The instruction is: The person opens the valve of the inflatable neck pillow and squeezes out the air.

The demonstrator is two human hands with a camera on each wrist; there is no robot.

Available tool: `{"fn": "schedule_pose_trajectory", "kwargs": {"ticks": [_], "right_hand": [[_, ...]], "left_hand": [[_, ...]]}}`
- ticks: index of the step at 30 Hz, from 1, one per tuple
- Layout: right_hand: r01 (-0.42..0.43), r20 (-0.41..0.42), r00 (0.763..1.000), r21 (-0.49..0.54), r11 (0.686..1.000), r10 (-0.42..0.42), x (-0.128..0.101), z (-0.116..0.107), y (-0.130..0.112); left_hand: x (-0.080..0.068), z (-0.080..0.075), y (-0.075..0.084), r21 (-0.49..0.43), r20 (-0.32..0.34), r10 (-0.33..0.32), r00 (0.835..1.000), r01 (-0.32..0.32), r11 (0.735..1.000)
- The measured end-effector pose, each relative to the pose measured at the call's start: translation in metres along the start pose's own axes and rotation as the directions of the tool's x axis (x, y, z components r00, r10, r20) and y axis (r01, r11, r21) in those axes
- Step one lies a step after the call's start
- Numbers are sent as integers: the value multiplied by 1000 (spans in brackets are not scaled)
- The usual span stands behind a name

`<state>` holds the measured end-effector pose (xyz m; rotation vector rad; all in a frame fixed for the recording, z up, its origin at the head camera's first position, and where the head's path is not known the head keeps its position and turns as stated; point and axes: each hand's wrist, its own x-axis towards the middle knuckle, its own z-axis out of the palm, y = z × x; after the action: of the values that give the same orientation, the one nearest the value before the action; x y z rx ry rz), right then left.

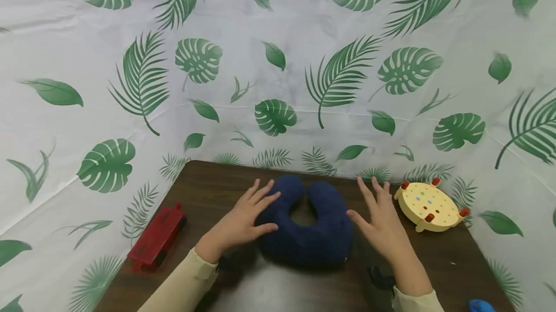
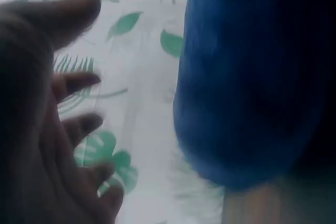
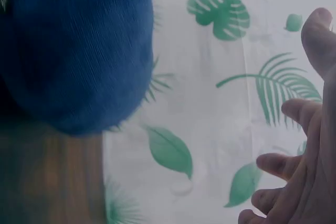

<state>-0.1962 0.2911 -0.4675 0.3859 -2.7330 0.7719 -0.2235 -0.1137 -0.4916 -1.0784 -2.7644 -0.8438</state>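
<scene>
Red case [image 1: 157,236] left, yellow pegboard [image 1: 430,204] right

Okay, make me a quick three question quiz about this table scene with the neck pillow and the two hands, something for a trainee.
1. True or false: the left hand has its fingers curled in a tight grip round the navy neck pillow.
2. Which thing lies nearest the right hand? A: the red flat toy. B: the round yellow peg board. C: the blue object at the table's near edge.
3. Fill in: the pillow's open gap faces ____ the person, toward the leaf-print backdrop.

Key
1. False: both hands are spread, fingers straight; the left overlaps the pillow's edge, the right hovers beside it.
2. B.
3. Away from.
</scene>
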Motion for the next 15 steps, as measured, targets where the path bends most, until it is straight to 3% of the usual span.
{"fn": "schedule_pose_trajectory", "kwargs": {"ticks": [4, 7, 9, 11, 14, 15], "right_hand": [[-97, 7, 995, 162, 982, 97, -11, 11, 4], [-214, 19, 975, 351, 912, 221, -21, 19, 8], [-305, 64, 946, 518, 800, 319, -24, 25, 11], [-385, 157, 910, 668, 637, 384, -26, 31, 16], [-468, 295, 859, 783, 409, 418, -29, 43, 25], [-487, 333, 847, 799, 354, 414, -31, 47, 29]], "left_hand": [[3, 17, 11, -178, 164, 118, 979, -88, 980], [6, 31, 12, -164, 236, 152, 960, -114, 980], [9, 40, 10, -130, 233, 155, 960, -127, 983], [11, 46, 5, -109, 204, 140, 969, -119, 987], [14, 54, -3, -115, 156, 122, 980, -104, 988], [15, 55, -6, -118, 143, 121, 982, -104, 987]]}}
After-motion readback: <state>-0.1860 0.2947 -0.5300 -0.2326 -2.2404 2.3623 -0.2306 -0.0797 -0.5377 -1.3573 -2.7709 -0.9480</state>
